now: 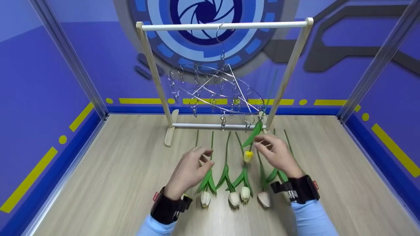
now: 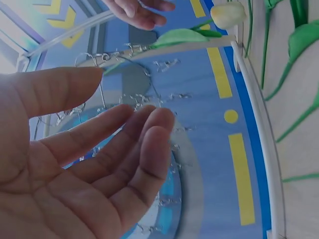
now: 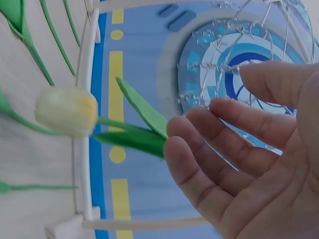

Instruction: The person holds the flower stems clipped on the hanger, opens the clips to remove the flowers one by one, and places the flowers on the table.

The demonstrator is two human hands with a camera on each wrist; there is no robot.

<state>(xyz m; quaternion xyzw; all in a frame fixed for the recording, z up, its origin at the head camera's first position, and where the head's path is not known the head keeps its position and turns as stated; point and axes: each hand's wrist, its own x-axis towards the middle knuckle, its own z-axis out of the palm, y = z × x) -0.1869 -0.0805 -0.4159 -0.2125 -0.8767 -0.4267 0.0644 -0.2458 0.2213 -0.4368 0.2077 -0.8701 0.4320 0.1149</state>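
A tulip with a pale yellow bloom (image 1: 248, 156) hangs head down from the right side of a round metal clip hanger (image 1: 223, 121). My right hand (image 1: 275, 154) is just right of its stem and leaves, fingers loosely bent and holding nothing. In the right wrist view the hanging tulip (image 3: 67, 112) shows beyond the fingertips. My left hand (image 1: 192, 167) hovers above the tulips on the table, its thumb apart from the fingers. The left wrist view shows that palm (image 2: 65, 194) bare. Several whitish tulips, among them one tulip (image 1: 205, 199), lie in a row, stems pointing away.
The hanger hooks over the top bar (image 1: 262, 25) of a white and wooden rack standing at the back of the table (image 1: 131, 183). Many small clips dangle from its tilted ring. Blue patterned panels (image 1: 49, 82) enclose the sides and back. My wrists partly cover some blooms.
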